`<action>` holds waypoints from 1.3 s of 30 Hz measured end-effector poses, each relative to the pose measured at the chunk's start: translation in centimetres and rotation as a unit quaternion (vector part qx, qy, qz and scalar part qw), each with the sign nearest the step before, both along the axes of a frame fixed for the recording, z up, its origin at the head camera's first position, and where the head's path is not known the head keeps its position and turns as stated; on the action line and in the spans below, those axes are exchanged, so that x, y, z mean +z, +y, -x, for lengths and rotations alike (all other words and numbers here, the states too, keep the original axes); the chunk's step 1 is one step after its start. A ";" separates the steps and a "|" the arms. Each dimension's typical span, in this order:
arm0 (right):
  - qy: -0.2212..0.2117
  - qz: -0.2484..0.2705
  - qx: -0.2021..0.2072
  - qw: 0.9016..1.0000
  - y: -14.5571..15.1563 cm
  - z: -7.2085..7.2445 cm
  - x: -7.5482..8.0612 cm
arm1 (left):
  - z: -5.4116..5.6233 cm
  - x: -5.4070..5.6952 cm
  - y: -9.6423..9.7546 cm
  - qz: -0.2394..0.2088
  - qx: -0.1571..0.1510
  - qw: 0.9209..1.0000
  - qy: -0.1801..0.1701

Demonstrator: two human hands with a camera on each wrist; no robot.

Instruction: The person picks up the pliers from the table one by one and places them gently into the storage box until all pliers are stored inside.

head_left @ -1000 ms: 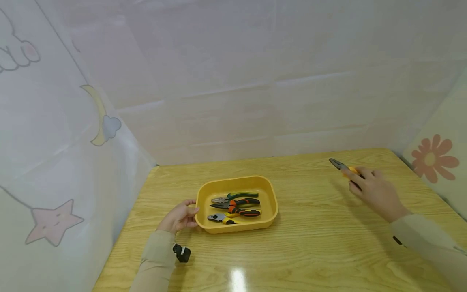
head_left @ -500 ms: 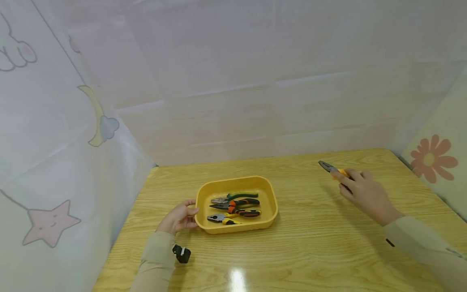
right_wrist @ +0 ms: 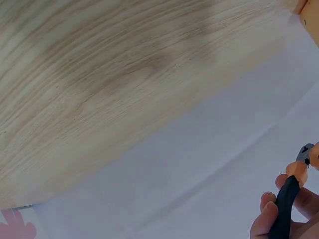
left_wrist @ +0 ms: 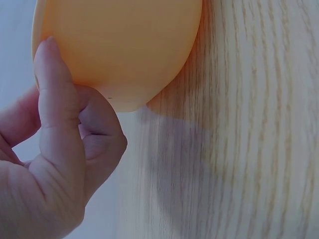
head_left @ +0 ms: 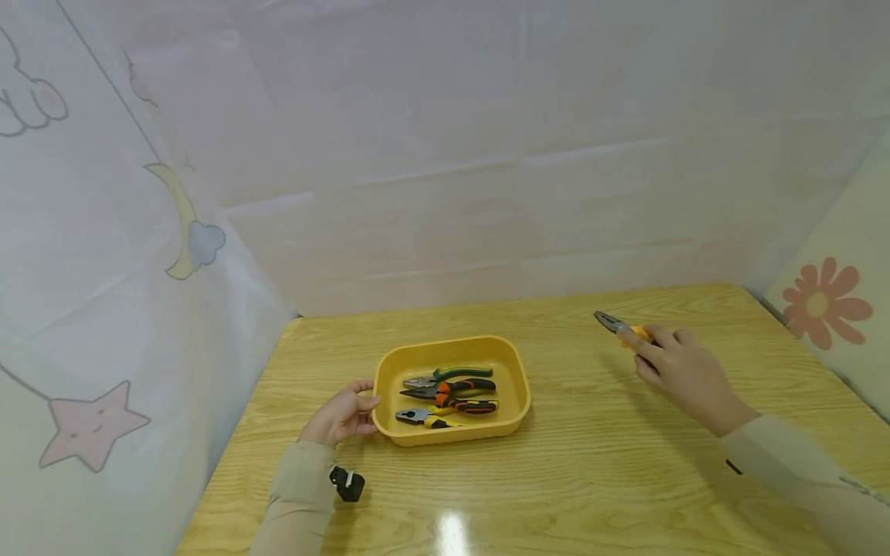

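Observation:
My left hand (head_left: 341,415) pinches the left rim of a yellow plastic bin (head_left: 514,413), thumb over the edge and fingers outside, as the left wrist view shows up close. Inside the bin lie several pliers: a green-handled pair (head_left: 464,372), a black-and-orange long-nosed pair (head_left: 469,384) and a yellow-and-black pair (head_left: 415,415) among them. Off to the right, above the table, my right hand (head_left: 688,378) grips combination pliers (head_left: 608,321) by their orange-and-black handles. The steel jaws point away to the upper left. In the right wrist view the black handle (right_wrist: 285,206) crosses the fingers.
The bin stands on a wood-grain table (head_left: 556,494). Pale sheeting (head_left: 487,170) hangs behind the table and along both sides, printed with a star (head_left: 93,425) and a flower (head_left: 823,301). A small black device (head_left: 348,484) sits beside the left sleeve.
My right hand has moved left toward the bin, carrying the combination pliers. My left hand and the bin have stayed in place.

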State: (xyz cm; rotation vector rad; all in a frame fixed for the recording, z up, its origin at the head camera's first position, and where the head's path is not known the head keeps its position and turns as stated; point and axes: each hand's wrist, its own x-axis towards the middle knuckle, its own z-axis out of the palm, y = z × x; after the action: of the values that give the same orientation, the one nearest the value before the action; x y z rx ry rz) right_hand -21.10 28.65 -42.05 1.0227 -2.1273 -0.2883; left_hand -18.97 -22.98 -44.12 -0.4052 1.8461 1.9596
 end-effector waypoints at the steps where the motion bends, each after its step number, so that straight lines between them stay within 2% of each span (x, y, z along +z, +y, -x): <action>1: -0.001 -0.003 0.002 1.000 -0.1 0.0 0.0 | 0.0 0.0 0.0 -0.001 0.001 1.000 -0.001; 4: -0.023 0.037 -0.002 0.999 -0.6 -0.1 -0.1 | 0.0 -0.1 0.0 0.000 0.004 1.000 -0.002; 8: -0.054 0.114 -0.004 0.992 -1.1 -0.1 -0.3 | 0.0 -0.1 0.1 -0.001 0.007 1.000 -0.003; 12: -0.034 0.069 0.005 0.997 -1.6 -0.1 -0.2 | 0.1 -0.2 0.1 -0.002 0.004 1.000 -0.003; 14: -0.031 0.066 0.009 0.997 -1.8 -0.1 -0.2 | 0.1 -0.2 0.1 -0.001 0.004 1.000 -0.003; 16: -0.037 0.075 0.012 0.996 -2.1 -0.1 -0.1 | 0.1 -0.2 0.1 0.001 0.004 1.000 -0.003; 20: -0.061 0.122 0.011 0.991 -2.6 -0.2 0.1 | 0.1 -0.2 0.1 -0.002 0.002 1.000 -0.003; 27: -0.061 0.117 0.017 0.991 -3.5 -0.1 0.0 | 0.0 -0.2 -0.1 -0.004 -0.001 1.000 -0.004; 32: -0.086 0.155 0.022 0.984 -4.3 0.0 -0.1 | 0.0 -0.3 0.0 -0.006 0.001 1.000 -0.001; 39: -0.096 0.172 0.019 0.980 -4.9 0.0 -0.1 | 0.1 -0.3 0.0 -0.006 0.006 1.000 -0.001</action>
State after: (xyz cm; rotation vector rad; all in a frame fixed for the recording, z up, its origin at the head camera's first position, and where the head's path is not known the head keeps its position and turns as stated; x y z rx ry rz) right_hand -21.12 23.75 -42.19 0.9145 -2.2246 0.2008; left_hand -19.11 -22.93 -44.46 -0.4155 1.8337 1.9777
